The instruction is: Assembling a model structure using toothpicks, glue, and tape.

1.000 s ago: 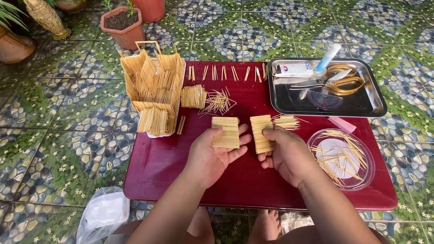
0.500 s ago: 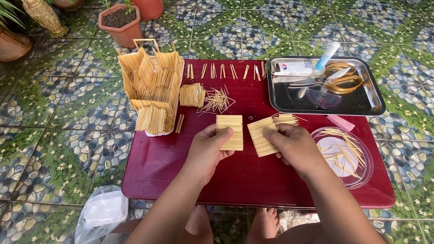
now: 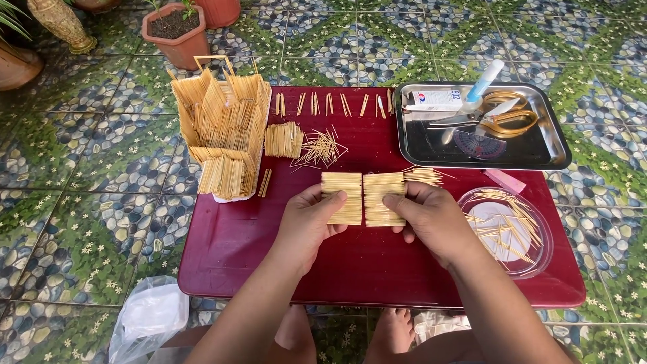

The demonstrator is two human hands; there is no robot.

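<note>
Toothpick panels, two flat pale-yellow rectangles of sticks glued side by side, sit edge to edge just above the red table (image 3: 269, 263): the left panel (image 3: 342, 197) and the right panel (image 3: 383, 199) touch along their inner long sides, with the sticks running across each. That low red table stands on a tiled floor (image 3: 87, 202) patterned in green, blue and pebble shapes, with terracotta pots (image 3: 176, 34) beyond its far-left corner. On the table's left part rises a half-built toothpick house (image 3: 226, 131); a loose toothpick heap (image 3: 320, 148) lies just right of it, and a metal tray (image 3: 552, 152) with scissors (image 3: 502, 120) and a glue tube (image 3: 438, 99) fills the far-right corner. A clear plastic lid (image 3: 539, 259) holding stray sticks rests near the table's right edge. The left hand (image 3: 306, 226) pinches the left panel's outer edge, and the right hand (image 3: 431, 219) pinches the right panel's; both are clamped, close together over the table's middle.
</note>
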